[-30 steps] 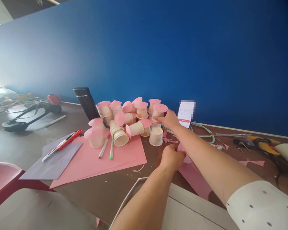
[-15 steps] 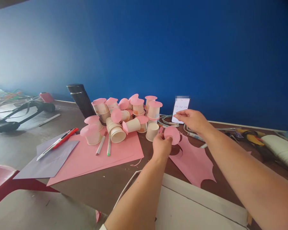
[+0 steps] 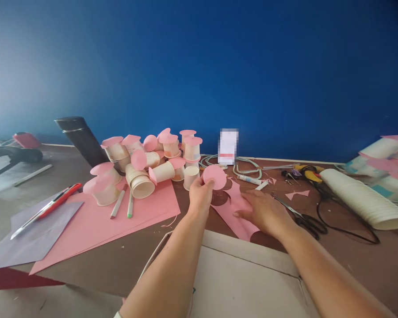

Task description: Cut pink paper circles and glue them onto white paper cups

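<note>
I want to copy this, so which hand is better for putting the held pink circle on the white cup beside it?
Probably the left hand: it holds the pink circle, close beside the white cup. The right hand is farther away, at the cut pink sheet.

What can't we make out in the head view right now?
All in the head view:
Phone readout: blurred by pixelation.
Left hand, fingertips behind the pink paper disc: hidden by the disc.
Cut pink sheet, part of it: covered by the right hand.
Rear disc-topped cup, lower body: behind the cup in front.
Far-right cup heap: cut off by the right edge.
</note>
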### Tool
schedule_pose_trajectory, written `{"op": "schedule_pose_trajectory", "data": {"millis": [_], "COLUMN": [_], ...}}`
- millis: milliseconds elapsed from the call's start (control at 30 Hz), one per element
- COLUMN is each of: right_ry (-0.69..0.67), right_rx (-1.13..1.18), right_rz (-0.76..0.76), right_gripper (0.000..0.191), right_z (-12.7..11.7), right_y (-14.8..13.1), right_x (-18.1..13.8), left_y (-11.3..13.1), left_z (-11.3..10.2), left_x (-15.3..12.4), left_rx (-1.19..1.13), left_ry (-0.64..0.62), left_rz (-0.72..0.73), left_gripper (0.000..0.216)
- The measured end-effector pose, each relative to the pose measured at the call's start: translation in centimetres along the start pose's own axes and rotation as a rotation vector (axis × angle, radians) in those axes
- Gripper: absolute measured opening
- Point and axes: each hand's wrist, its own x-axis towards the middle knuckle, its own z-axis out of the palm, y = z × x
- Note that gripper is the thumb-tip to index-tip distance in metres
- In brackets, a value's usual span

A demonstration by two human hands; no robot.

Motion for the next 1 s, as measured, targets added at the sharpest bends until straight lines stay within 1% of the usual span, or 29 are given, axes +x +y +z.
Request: {"op": "schedule_pose_trajectory", "data": {"millis": [100,133,167,233,300,333,433,500,567,633,700,733,833,867,933,1000], "right_ry": [0.015,0.046,0.099,0.247,0.39,0.44,0.638,0.752,0.762,0.723,0.681,0.678,0.645,0.622,0.588,0.583], "right_rx": [0.062,0.082,0.094,0.142,0.264,0.332,0.474,0.57,0.597,0.524,0.461,0.434,0.426,0.435,0.443,0.435], "right_rz": [-0.072,-0.088,-0.1,-0.134,-0.12,-0.073,0.261,0.431,0.507,0.565,0.498,0.441,0.251,0.201,0.119,0.076], "right_gripper": [0.028,0.022,0.02,0.023,0.024,0.026,0.035,0.041,0.049,0.062,0.072,0.072,0.054,0.047,0.038,0.035], "right_z": [0.2,0.3,0.4,0.5,0.3,0.0,-0.9,-1.3,-1.0,-0.3,0.5,0.9,1.7,1.9,2.1,2.2], "right_y": [-0.2,-0.3,-0.4,-0.3,0.3,0.8,2.8,4.3,5.5,6.0,5.9,5.6,4.7,4.4,4.1,4.0], "right_x": [-0.4,-0.4,-0.5,-0.4,-0.1,0.1,0.9,1.5,2.2,2.7,3.0,3.0,2.9,2.8,2.7,2.7], "left_y": [0.2,0.3,0.3,0.2,0.0,-0.2,-0.5,-0.7,-0.7,-0.8,-0.7,-0.7,-0.7,-0.8,-1.1,-1.3], "left_z": [0.1,0.1,0.1,0.1,0.0,0.0,-0.1,0.0,0.1,0.2,0.2,0.1,-0.1,-0.1,-0.2,-0.1], "left_x": [-0.3,-0.4,-0.5,-0.4,-0.1,0.0,0.4,0.5,0.5,0.5,0.5,0.6,0.7,0.6,0.5,0.2], "left_rx": [-0.06,-0.069,-0.071,-0.059,-0.043,-0.035,-0.011,-0.01,0.0,0.025,0.048,0.058,0.141,0.193,0.321,0.462], "left_ry": [-0.032,-0.042,-0.041,-0.035,-0.019,-0.01,0.027,0.016,-0.02,-0.051,-0.057,-0.051,-0.034,-0.049,-0.144,-0.284], "left_rz": [0.005,0.009,0.009,0.01,0.01,0.011,0.006,-0.011,-0.04,-0.071,-0.087,-0.09,-0.074,-0.061,-0.039,-0.02], "left_gripper": [0.017,0.017,0.018,0.019,0.021,0.022,0.025,0.025,0.024,0.023,0.023,0.023,0.032,0.036,0.044,0.051]}}
